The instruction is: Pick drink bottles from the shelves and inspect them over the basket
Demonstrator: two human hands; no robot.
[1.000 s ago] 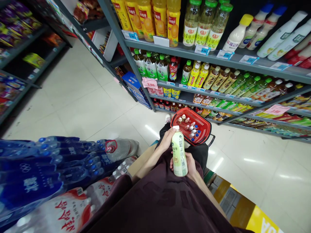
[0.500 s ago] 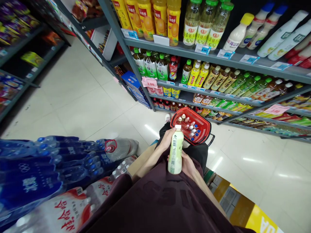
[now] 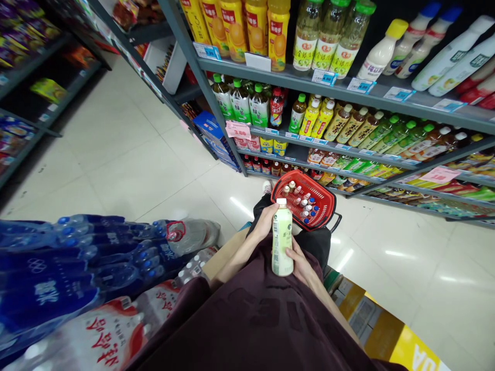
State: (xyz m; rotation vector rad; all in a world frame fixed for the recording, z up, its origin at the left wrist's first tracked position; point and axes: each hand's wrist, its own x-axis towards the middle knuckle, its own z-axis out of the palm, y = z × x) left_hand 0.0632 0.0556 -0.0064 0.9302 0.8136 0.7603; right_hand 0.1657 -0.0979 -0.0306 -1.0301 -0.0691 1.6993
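A pale green drink bottle (image 3: 282, 237) with a white cap stands nearly upright in front of my dark shirt, held between both hands. My left hand (image 3: 266, 219) grips it near the neck, on the left side, its fingers partly hidden behind the bottle. Lower down, my right hand (image 3: 301, 260) closes on the right side, with the thumb lying across the front of the label. Just beyond the bottle, by my legs, a red shopping basket (image 3: 328, 198) holds several small bottles with white and blue caps. Its dark handle hangs out to the right.
Ahead is a grey shelf rack (image 3: 286, 77) full of bottled drinks with price tags. Blue-wrapped water packs (image 3: 42, 288) and red-and-white bottle packs (image 3: 104, 330) are stacked at my left. Yellow cartons (image 3: 413, 345) stand at my lower right. Snack shelves (image 3: 50, 118) line the far left.
The bottle has turned about its long axis, so more of the front label faces me. My right thumb and fingers have come round onto its front. The basket stays where it was.
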